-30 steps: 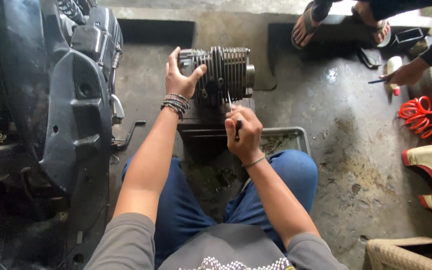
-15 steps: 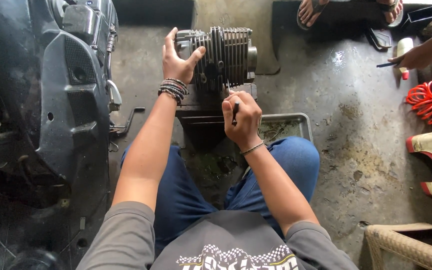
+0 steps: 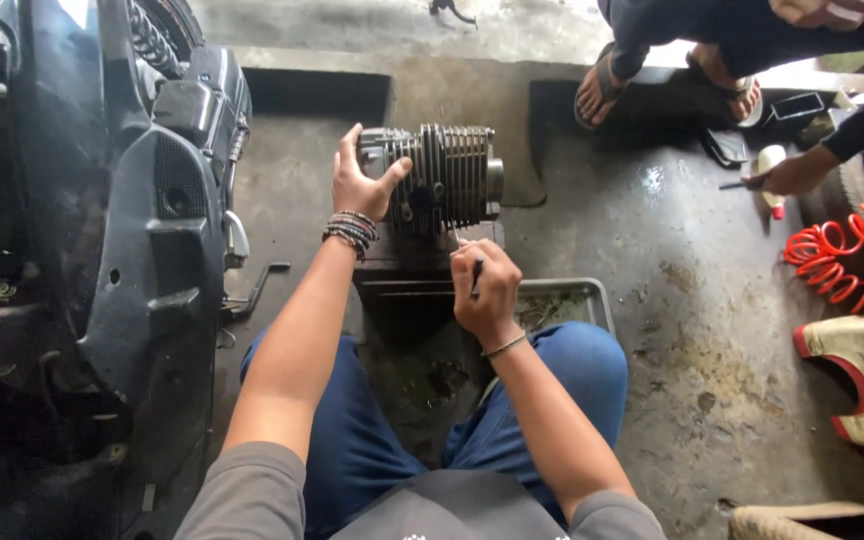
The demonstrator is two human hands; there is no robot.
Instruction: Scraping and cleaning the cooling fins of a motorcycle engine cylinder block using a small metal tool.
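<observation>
The motorcycle body [image 3: 102, 250], dark, dusty plastic and metal, filled the left of the view and stood on the stained concrete floor [image 3: 692, 330]. Just beside it, ahead of the seated person's knees, the finned metal engine cylinder [image 3: 442, 178] lay on its side atop a dark block [image 3: 402, 262], its grey cooling fins running in close parallel ridges. Behind the block, nearer the person, sat a shallow grey metal tray [image 3: 572, 300], grimy inside.

The left hand [image 3: 360, 185] was extended forward on a straight forearm, beaded bracelets at the wrist. Its fingers were spread and wrapped over the cylinder's left end, thumb across the front face, gripping it.

The right hand [image 3: 487, 295] was held lower, wrist bent, a thin bangle on it. Its fingers were curled tight and pinching a slim dark tool [image 3: 476, 272], held upright; the tip pointed toward the cylinder's lower edge. Contact between tip and cylinder could not be determined.

At the far right, another person's hand [image 3: 797, 172] held a small tool near a coiled red hose [image 3: 837, 262].
</observation>
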